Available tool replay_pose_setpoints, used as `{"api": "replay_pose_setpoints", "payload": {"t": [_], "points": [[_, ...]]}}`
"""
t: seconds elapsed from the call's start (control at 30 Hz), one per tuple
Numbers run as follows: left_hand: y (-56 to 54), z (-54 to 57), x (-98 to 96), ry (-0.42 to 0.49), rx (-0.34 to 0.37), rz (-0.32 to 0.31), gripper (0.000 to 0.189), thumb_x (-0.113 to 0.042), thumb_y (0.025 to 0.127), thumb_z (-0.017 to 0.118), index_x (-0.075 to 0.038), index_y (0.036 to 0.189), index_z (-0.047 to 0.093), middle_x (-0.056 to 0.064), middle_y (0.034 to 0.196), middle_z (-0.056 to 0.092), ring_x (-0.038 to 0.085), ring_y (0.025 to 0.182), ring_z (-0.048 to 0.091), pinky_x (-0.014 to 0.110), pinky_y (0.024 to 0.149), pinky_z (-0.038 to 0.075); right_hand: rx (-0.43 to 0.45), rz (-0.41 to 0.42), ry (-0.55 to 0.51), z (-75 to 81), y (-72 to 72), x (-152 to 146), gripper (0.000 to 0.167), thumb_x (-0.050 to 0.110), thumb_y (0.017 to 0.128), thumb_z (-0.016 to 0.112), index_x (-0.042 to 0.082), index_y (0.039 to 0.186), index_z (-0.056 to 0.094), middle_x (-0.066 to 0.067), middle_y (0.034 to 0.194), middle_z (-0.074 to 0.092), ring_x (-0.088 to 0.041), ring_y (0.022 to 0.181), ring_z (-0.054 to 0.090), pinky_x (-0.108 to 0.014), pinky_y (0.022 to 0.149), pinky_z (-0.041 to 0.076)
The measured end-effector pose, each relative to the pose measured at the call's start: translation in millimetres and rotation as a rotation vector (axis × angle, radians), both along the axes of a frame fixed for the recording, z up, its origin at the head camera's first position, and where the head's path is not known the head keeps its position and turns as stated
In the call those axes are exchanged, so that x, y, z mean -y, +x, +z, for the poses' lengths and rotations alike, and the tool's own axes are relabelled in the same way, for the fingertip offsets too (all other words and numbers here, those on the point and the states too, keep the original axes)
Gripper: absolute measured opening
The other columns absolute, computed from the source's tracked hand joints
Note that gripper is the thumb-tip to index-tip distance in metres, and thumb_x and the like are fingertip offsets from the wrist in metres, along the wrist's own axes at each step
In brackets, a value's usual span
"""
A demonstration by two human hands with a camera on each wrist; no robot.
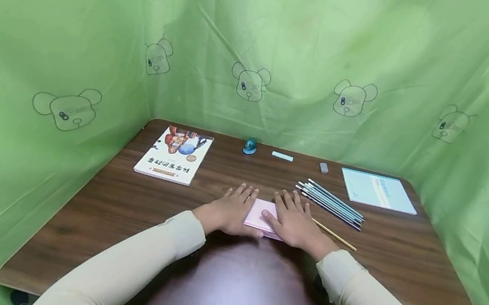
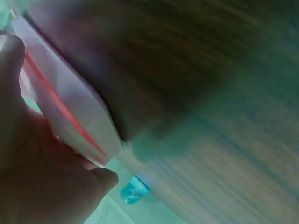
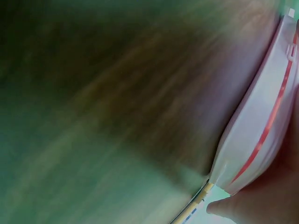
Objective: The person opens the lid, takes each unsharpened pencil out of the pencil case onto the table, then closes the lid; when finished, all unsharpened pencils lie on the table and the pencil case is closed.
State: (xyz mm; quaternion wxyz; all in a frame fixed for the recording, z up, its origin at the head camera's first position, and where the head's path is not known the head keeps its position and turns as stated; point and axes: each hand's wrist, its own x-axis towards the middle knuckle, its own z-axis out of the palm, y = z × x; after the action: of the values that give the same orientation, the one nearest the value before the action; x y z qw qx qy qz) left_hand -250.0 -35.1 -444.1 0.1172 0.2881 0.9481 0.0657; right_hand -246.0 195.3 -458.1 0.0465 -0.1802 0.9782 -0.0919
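A pink zippered pencil case [image 1: 260, 211] lies on the table in front of the person. My left hand [image 1: 231, 212] rests over its left end with the fingers straight and pointing away, the thumb along the near side. Over the right end lies my right hand [image 1: 293, 224], fingers also straight, its thumb across the top. In the left wrist view a red zip line runs along the side of the case [image 2: 88, 109]. The right wrist view shows that line and a zip pull [image 3: 292, 52] near the upper edge. Most of both ends is hidden under the hands.
A thin yellow pencil [image 1: 335, 235] sticks out beside the right hand. Behind it lie several blue and white pencils [image 1: 331, 202]. Farther back are a book [image 1: 173, 155], a small blue rounded object [image 1: 249, 146], a light blue strip [image 1: 282, 156], a grey eraser [image 1: 323, 168] and a notebook [image 1: 380, 190].
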Motion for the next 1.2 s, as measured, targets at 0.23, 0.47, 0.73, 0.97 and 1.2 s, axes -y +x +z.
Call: {"api": "replay_pose_setpoints", "payload": {"t": [0.23,0.47,0.73,0.97,1.2], "points": [[-0.1,-1.3,-1.8,-0.043,-0.027,0.009,0.126,-0.087,0.095,0.061,-0.008,0.18,0.01,0.019,0.187,0.019,0.041,0.175,0.013,0.067,0.137,0.025,-0.003,0.003,0.035,0.0,-0.3,0,0.093,0.073,0.114,0.024,0.004,0.176,0.026,-0.029,0.182,0.025,-0.055,0.171,0.01,-0.082,0.132,0.015],[-9.0,-3.1,-6.5,-0.1,-0.037,0.026,0.131,-0.091,0.093,0.06,-0.009,0.18,0.008,0.016,0.188,0.016,0.04,0.176,0.009,0.066,0.138,0.024,-0.023,0.003,0.068,4.8,-6.0,1,0.093,0.074,0.114,0.022,0.006,0.177,0.024,-0.027,0.183,0.025,-0.053,0.172,0.012,-0.083,0.132,0.014],[2.1,1.2,-5.5,-0.099,-0.033,0.029,0.127,-0.088,0.094,0.062,-0.008,0.179,0.012,0.018,0.186,0.02,0.04,0.175,0.014,0.063,0.138,0.026,0.035,0.004,0.068,0.0,-5.1,2,0.095,0.077,0.112,0.019,0.009,0.179,0.02,-0.026,0.184,0.022,-0.053,0.172,0.009,-0.083,0.132,0.012],[4.1,2.8,-5.4,-0.086,-0.015,0.035,0.127,-0.087,0.094,0.064,-0.008,0.179,0.013,0.018,0.186,0.02,0.039,0.175,0.014,0.063,0.138,0.028,0.054,0.005,0.074,-0.9,-5.9,1,0.096,0.078,0.112,0.018,0.009,0.179,0.02,-0.025,0.185,0.02,-0.051,0.173,0.008,-0.082,0.133,0.011],[4.6,2.2,-5.7,-0.076,-0.028,0.032,0.127,-0.087,0.093,0.065,-0.008,0.179,0.014,0.018,0.186,0.021,0.039,0.175,0.014,0.064,0.137,0.029,0.041,0.008,0.066,0.2,-4.3,2,0.096,0.077,0.112,0.02,0.008,0.178,0.022,-0.026,0.184,0.022,-0.053,0.172,0.012,-0.084,0.131,0.012]]}}
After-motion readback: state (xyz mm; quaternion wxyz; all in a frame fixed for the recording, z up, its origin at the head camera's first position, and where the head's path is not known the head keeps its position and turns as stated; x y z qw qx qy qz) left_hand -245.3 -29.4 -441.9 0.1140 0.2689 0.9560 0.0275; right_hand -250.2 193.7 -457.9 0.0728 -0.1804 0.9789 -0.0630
